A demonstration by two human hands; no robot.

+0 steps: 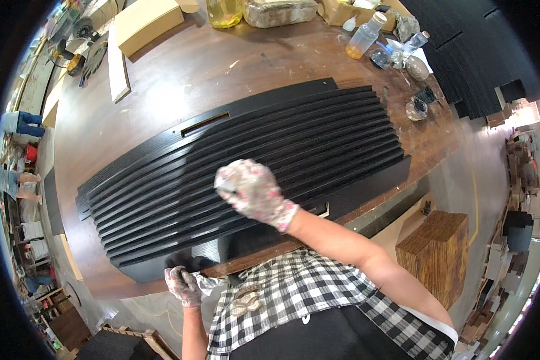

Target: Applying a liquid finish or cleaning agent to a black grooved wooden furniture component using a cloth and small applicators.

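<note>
Several long black slats (156,174) lie side by side on a black board, whose far strip (270,99) has a narrow rectangular slot. Over the middle of the slats is my right hand (255,193) in a floral glove, fingers curled closed. A small whitish bit shows at its fingertips, too blurred to name. My left hand (183,287), gloved alike, is at the table's near edge, closed on a crumpled white cloth (210,283). Just above that hand, a dark fuzzy piece (189,259) lies on the board's near strip.
The brown table (252,60) holds a clear bottle of amber liquid (366,37), small jars (416,109), a wrapped block (280,13) and a long cardboard box (149,25). Stacked brown boards (432,258) stand at right. Other people (24,123) are at far left.
</note>
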